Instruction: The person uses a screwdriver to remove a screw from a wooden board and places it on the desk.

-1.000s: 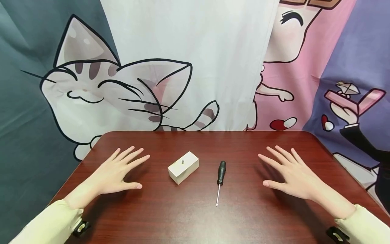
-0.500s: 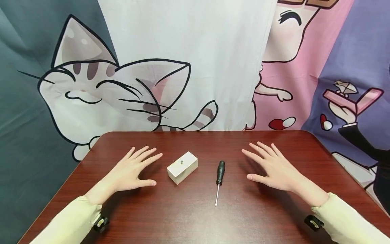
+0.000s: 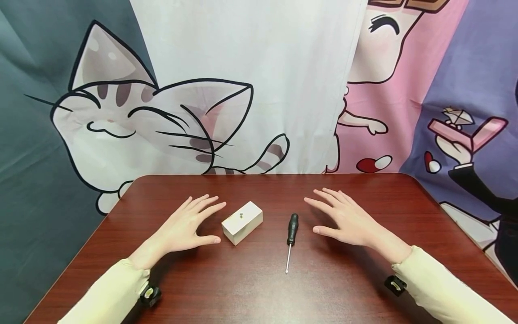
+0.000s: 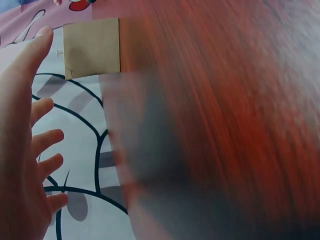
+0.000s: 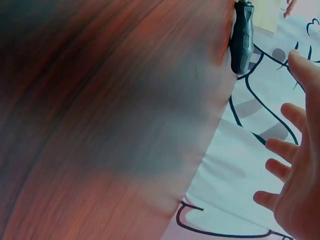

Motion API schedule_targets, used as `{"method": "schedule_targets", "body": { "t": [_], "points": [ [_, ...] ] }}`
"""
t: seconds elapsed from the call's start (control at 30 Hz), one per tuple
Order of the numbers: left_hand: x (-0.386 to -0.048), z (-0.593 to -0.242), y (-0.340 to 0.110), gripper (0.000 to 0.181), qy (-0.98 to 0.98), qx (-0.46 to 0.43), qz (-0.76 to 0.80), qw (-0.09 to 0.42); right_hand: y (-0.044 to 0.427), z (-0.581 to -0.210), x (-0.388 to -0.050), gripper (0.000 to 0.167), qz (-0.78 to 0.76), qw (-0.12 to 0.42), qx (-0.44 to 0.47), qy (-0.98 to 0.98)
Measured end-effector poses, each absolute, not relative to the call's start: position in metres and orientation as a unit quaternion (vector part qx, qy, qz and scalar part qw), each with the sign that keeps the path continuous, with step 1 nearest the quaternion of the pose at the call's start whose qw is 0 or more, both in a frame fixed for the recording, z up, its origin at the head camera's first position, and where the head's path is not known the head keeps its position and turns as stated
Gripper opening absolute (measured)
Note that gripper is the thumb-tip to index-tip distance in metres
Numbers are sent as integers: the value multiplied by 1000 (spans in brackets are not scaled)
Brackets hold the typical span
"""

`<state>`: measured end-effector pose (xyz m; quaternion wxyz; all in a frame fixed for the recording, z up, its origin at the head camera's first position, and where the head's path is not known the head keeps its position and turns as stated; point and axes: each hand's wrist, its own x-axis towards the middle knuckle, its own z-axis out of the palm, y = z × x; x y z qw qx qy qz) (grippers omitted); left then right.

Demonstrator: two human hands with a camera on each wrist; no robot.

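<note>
A pale wooden block [image 3: 243,223] with a small screw standing in its top lies mid-table in the head view. To its right is a screwdriver [image 3: 293,230] with a black handle and a thin metal shaft, its tip toward me. My left hand [image 3: 184,227] hovers just left of the block, fingers spread, not touching it. Right of the screwdriver my right hand [image 3: 344,218] is held the same way and holds nothing. The left wrist view shows one face of the block [image 4: 92,48] beyond the thumb; the right wrist view shows the screwdriver handle [image 5: 242,40].
The reddish-brown table [image 3: 267,297] has a glossy top and rounded far corners. Behind its far edge hangs a cloth backdrop [image 3: 307,90] with cartoon figures. A small black device [image 3: 150,295] sits at my left wrist, another [image 3: 395,285] at my right.
Both hands have moved inward over the table, the left toward the block and the right toward the screwdriver. The block and screwdriver have stayed in place.
</note>
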<state>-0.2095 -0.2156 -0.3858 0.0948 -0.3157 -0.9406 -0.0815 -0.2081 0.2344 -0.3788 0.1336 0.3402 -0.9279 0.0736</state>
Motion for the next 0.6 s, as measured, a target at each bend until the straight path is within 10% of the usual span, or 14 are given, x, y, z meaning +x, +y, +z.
{"method": "schedule_targets", "body": {
  "t": [0.6],
  "points": [
    [-208,-396,-194,85,-936,-301,-152,100,200,-390,-218,74,75,132,314,-937]
  ]
}}
